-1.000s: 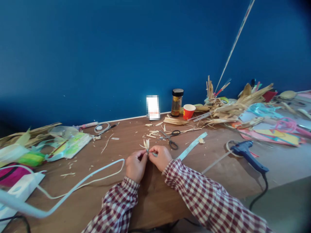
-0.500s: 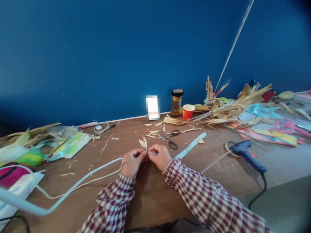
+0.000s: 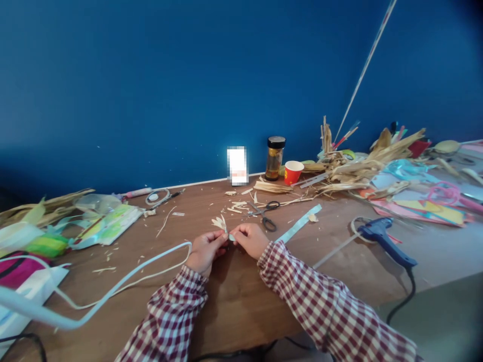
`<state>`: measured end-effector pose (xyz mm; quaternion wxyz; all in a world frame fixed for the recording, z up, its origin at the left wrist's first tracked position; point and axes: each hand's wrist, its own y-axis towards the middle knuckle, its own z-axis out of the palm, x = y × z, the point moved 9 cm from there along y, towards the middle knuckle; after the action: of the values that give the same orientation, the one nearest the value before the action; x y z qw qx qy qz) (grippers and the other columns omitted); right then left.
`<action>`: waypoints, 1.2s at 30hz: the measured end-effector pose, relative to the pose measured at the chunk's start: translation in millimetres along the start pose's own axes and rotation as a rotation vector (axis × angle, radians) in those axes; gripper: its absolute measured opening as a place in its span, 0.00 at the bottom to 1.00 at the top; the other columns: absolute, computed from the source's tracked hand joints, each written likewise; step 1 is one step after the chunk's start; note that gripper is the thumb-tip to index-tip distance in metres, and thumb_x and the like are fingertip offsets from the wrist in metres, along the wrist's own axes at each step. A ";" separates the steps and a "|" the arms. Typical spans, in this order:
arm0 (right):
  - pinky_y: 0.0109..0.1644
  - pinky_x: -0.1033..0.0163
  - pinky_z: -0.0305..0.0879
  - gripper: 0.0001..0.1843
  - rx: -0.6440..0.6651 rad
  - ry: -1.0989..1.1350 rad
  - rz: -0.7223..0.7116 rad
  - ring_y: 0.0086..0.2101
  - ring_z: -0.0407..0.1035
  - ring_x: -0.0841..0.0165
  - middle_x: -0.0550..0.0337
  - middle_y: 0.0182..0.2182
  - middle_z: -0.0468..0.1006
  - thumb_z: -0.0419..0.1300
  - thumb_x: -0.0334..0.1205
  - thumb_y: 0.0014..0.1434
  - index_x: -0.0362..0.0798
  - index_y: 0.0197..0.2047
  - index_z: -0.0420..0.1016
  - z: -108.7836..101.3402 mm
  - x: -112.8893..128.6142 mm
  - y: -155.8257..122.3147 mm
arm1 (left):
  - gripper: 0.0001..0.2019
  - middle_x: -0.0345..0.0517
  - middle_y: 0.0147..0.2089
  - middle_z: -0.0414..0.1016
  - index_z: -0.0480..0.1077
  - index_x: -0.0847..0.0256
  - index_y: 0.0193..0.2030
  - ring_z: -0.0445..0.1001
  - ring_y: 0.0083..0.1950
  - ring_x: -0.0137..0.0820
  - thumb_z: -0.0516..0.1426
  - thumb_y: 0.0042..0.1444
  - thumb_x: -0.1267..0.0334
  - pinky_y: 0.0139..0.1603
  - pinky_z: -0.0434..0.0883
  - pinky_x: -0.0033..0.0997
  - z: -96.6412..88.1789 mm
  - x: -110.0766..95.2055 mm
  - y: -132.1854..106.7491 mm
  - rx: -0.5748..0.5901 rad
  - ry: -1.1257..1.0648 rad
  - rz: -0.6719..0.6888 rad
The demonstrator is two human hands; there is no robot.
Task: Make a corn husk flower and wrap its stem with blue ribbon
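Observation:
Both my hands meet over the middle of the brown table (image 3: 241, 306). My left hand (image 3: 206, 250) pinches the base of a small pale husk flower (image 3: 220, 222) whose petals fan up and to the left. My right hand (image 3: 251, 239) is closed too, its fingertips pressed on a light blue strip (image 3: 298, 224) that wraps the flower's stem and trails away to the right. Black-handled scissors (image 3: 267, 213) lie just behind my hands among husk scraps.
A blue glue gun (image 3: 385, 241) with black cord lies right. A jar (image 3: 274, 158), a red paper cup (image 3: 293, 172) and a pile of dried husks (image 3: 358, 168) stand by the blue wall. Bags and papers (image 3: 101, 223) crowd the left; a pale cable (image 3: 124, 284) loops in front.
My hands have shifted slightly back and the flower has turned, its petals now leaning more to the left. Both hands kept their hold.

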<state>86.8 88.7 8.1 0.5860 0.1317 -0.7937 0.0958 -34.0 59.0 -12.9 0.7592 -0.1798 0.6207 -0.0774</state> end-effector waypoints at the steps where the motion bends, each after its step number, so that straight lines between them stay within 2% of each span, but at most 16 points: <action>1: 0.23 0.71 0.56 0.13 0.004 0.001 0.007 0.19 0.60 0.76 0.60 0.19 0.73 0.52 0.38 0.52 0.41 0.29 0.75 -0.4 -1.3 0.2 | 0.12 0.40 0.24 0.73 0.73 0.64 0.28 0.69 0.25 0.23 0.66 0.34 0.63 0.23 0.65 0.19 -0.8 0.4 -0.1 -0.011 0.003 -0.010; 5: 0.23 0.71 0.55 0.12 0.013 -0.029 -0.005 0.20 0.60 0.76 0.61 0.19 0.72 0.55 0.41 0.49 0.41 0.30 0.75 -0.8 -5.2 1.1 | 0.10 0.39 0.21 0.71 0.72 0.65 0.25 0.67 0.23 0.21 0.66 0.32 0.67 0.22 0.65 0.19 -2.7 2.0 -0.5 -0.046 -0.016 -0.047; 9: 0.25 0.72 0.56 0.10 0.032 -0.066 -0.007 0.22 0.61 0.76 0.61 0.21 0.73 0.56 0.39 0.47 0.42 0.31 0.74 0.9 -10.1 2.3 | 0.10 0.38 0.21 0.70 0.72 0.65 0.24 0.67 0.23 0.21 0.66 0.32 0.67 0.24 0.67 0.21 -0.7 1.9 -1.0 -0.038 -0.009 -0.043; 18: 0.19 0.71 0.47 0.10 0.016 -0.151 0.054 0.18 0.55 0.77 0.66 0.17 0.67 0.57 0.41 0.45 0.44 0.28 0.74 -1.0 -9.9 -1.5 | 0.11 0.36 0.20 0.70 0.70 0.63 0.24 0.68 0.24 0.24 0.64 0.33 0.61 0.25 0.66 0.22 1.1 -4.6 -1.9 -0.029 0.156 0.075; 24: 0.20 0.71 0.47 0.08 0.153 -0.103 0.116 0.18 0.53 0.77 0.67 0.15 0.64 0.57 0.38 0.43 0.43 0.26 0.72 5.1 -12.4 -0.7 | 0.10 0.36 0.20 0.68 0.68 0.63 0.22 0.67 0.22 0.23 0.64 0.34 0.62 0.26 0.66 0.23 8.1 -4.3 -2.9 0.041 0.162 0.106; 30: 0.21 0.70 0.47 0.08 0.108 -0.315 0.039 0.19 0.56 0.76 0.65 0.15 0.66 0.58 0.39 0.43 0.44 0.24 0.74 -0.6 -11.0 1.4 | 0.09 0.36 0.18 0.68 0.69 0.63 0.22 0.66 0.20 0.24 0.63 0.35 0.62 0.24 0.64 0.23 9.9 -1.1 -0.6 0.054 0.190 0.140; 33: 0.21 0.70 0.47 0.06 0.184 -0.333 -0.014 0.19 0.56 0.76 0.66 0.15 0.66 0.57 0.37 0.43 0.44 0.23 0.73 3.9 -10.0 2.5 | 0.09 0.37 0.19 0.69 0.69 0.63 0.23 0.67 0.21 0.24 0.63 0.36 0.62 0.24 0.64 0.23 10.4 1.4 1.0 0.068 0.241 0.159; 36: 0.21 0.70 0.47 0.06 0.299 -0.248 -0.031 0.19 0.55 0.77 0.66 0.16 0.65 0.55 0.35 0.43 0.43 0.23 0.72 10.0 -11.5 2.5 | 0.09 0.39 0.22 0.71 0.69 0.64 0.25 0.68 0.22 0.25 0.62 0.39 0.62 0.25 0.66 0.24 12.0 1.1 0.8 0.084 0.297 0.186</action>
<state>80.2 89.1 -5.9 0.4589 0.2404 -0.8347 0.1868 -22.2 61.5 -12.2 0.6698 -0.0763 0.7363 -0.0585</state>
